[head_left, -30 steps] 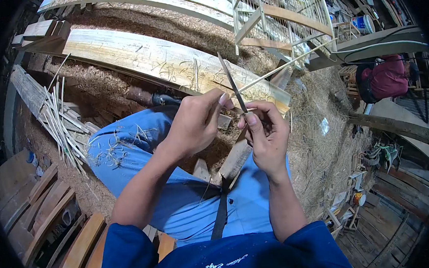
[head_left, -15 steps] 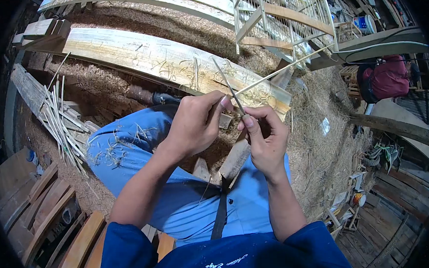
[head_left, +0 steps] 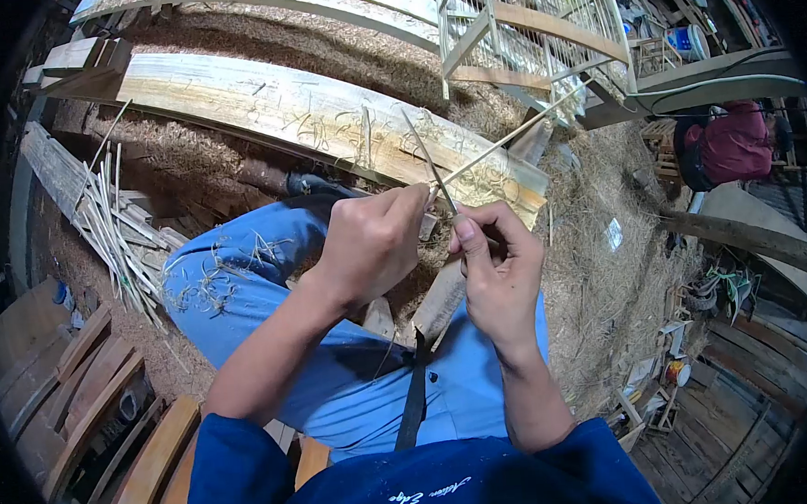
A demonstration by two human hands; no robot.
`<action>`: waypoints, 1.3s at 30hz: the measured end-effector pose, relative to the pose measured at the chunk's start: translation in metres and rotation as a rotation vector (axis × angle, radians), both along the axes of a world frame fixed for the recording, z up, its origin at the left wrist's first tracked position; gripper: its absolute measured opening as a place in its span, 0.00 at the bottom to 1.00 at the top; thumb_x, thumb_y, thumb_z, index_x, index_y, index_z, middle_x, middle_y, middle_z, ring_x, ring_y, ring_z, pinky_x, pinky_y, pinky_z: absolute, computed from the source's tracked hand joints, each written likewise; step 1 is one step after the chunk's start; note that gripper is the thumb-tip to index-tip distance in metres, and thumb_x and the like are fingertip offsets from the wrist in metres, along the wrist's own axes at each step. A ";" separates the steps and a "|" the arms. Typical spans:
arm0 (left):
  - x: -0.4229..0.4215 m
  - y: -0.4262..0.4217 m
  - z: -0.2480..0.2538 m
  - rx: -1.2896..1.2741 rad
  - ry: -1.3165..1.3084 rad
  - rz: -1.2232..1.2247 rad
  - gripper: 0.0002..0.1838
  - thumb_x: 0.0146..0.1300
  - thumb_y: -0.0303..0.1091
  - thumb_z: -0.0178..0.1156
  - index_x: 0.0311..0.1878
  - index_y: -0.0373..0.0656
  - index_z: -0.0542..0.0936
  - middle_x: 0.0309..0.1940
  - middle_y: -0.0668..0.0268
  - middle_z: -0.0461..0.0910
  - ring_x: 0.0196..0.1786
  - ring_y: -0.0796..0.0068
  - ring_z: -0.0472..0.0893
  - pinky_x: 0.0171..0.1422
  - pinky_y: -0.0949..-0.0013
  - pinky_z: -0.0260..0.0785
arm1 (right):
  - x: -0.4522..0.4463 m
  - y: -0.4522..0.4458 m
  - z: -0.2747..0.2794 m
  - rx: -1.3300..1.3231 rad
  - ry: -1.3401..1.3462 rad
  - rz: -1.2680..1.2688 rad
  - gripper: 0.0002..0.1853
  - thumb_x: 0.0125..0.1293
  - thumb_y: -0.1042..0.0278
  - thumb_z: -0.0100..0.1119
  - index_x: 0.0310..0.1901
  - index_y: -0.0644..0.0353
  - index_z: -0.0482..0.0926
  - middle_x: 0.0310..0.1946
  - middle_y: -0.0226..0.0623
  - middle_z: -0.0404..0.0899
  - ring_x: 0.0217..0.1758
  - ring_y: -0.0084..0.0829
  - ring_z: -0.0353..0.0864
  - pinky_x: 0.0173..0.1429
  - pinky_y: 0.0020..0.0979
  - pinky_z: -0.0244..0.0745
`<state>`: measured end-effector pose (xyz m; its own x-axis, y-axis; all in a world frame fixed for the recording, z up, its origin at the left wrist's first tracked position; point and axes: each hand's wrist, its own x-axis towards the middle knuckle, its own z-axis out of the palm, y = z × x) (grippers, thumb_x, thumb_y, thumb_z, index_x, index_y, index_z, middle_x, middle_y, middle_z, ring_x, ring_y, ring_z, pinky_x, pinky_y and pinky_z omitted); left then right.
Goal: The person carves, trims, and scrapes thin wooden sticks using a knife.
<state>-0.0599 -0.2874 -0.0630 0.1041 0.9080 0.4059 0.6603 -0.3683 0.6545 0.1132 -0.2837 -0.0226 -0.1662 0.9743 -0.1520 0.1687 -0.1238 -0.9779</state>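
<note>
My left hand is closed around the near end of a thin pale wooden strip, which slants up and right toward a slatted frame. In my right hand, thumb and fingers pinch the base of a narrow dark knife blade that points up and left. Blade and strip cross just in front of my fingers. Below my right hand lies a thick wooden piece; whether it joins the knife is hidden. Curly shavings cling to my blue trouser leg.
A wide plank strewn with shavings lies ahead. Thin strips are bundled at the left. The slatted frame stands ahead right. Curved boards are at the lower left. A person in a maroon top is at the far right.
My left hand has turned so its knuckles face up and its thumb is hidden. The strip's far end has shifted left, toward me. My right hand and the blade have barely moved.
</note>
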 end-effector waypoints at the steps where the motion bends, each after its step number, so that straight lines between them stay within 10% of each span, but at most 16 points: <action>1: 0.003 -0.002 -0.002 -0.001 -0.001 -0.001 0.05 0.61 0.22 0.64 0.39 0.38 0.79 0.24 0.55 0.80 0.27 0.51 0.85 0.29 0.53 0.76 | 0.000 0.001 0.001 -0.020 0.002 -0.011 0.07 0.80 0.72 0.63 0.50 0.67 0.85 0.32 0.29 0.82 0.36 0.17 0.79 0.42 0.24 0.76; 13: 0.000 0.004 0.000 -0.175 -0.173 -0.027 0.05 0.75 0.25 0.61 0.49 0.38 0.84 0.27 0.51 0.82 0.26 0.53 0.85 0.30 0.60 0.73 | 0.010 0.014 -0.011 -0.081 0.467 -0.075 0.09 0.85 0.65 0.56 0.50 0.62 0.77 0.32 0.32 0.81 0.25 0.11 0.66 0.26 0.18 0.56; 20: 0.001 0.007 0.020 -0.353 -0.297 0.010 0.03 0.73 0.26 0.62 0.45 0.37 0.82 0.26 0.48 0.82 0.29 0.44 0.85 0.32 0.53 0.74 | 0.012 0.002 -0.030 -0.002 0.256 -0.008 0.09 0.82 0.68 0.60 0.55 0.63 0.82 0.33 0.27 0.82 0.30 0.11 0.70 0.32 0.18 0.63; 23: 0.001 0.007 0.015 -0.314 -0.294 0.007 0.05 0.76 0.28 0.63 0.46 0.36 0.84 0.24 0.51 0.80 0.21 0.67 0.79 0.28 0.64 0.68 | 0.011 0.001 -0.034 0.000 0.242 0.002 0.09 0.82 0.69 0.60 0.55 0.64 0.83 0.33 0.28 0.82 0.33 0.13 0.73 0.36 0.19 0.67; 25: 0.001 0.008 0.012 -0.316 -0.366 0.029 0.02 0.72 0.25 0.63 0.43 0.36 0.81 0.25 0.46 0.81 0.31 0.42 0.85 0.32 0.52 0.73 | 0.011 0.003 -0.035 0.027 0.204 0.020 0.09 0.82 0.70 0.61 0.55 0.64 0.83 0.33 0.29 0.82 0.34 0.15 0.75 0.38 0.20 0.69; 29: -0.004 0.008 0.013 -0.354 -0.304 0.008 0.02 0.71 0.24 0.63 0.41 0.35 0.80 0.26 0.45 0.81 0.32 0.40 0.85 0.32 0.51 0.73 | 0.010 0.002 -0.037 0.036 0.175 0.011 0.08 0.81 0.71 0.61 0.54 0.65 0.83 0.33 0.30 0.82 0.35 0.16 0.77 0.40 0.21 0.72; 31: -0.004 0.009 0.006 -0.259 -0.310 -0.010 0.04 0.75 0.26 0.62 0.45 0.36 0.84 0.25 0.49 0.80 0.26 0.58 0.86 0.31 0.62 0.72 | 0.011 0.001 -0.038 0.039 0.184 0.010 0.08 0.81 0.72 0.61 0.54 0.66 0.84 0.33 0.30 0.83 0.36 0.17 0.79 0.41 0.21 0.73; 39: -0.007 0.008 0.009 -0.275 -0.271 -0.022 0.03 0.72 0.24 0.63 0.42 0.36 0.83 0.26 0.47 0.82 0.30 0.46 0.86 0.33 0.55 0.75 | 0.009 0.000 -0.035 0.053 0.147 0.012 0.08 0.80 0.73 0.62 0.53 0.66 0.84 0.34 0.31 0.83 0.37 0.18 0.80 0.43 0.23 0.76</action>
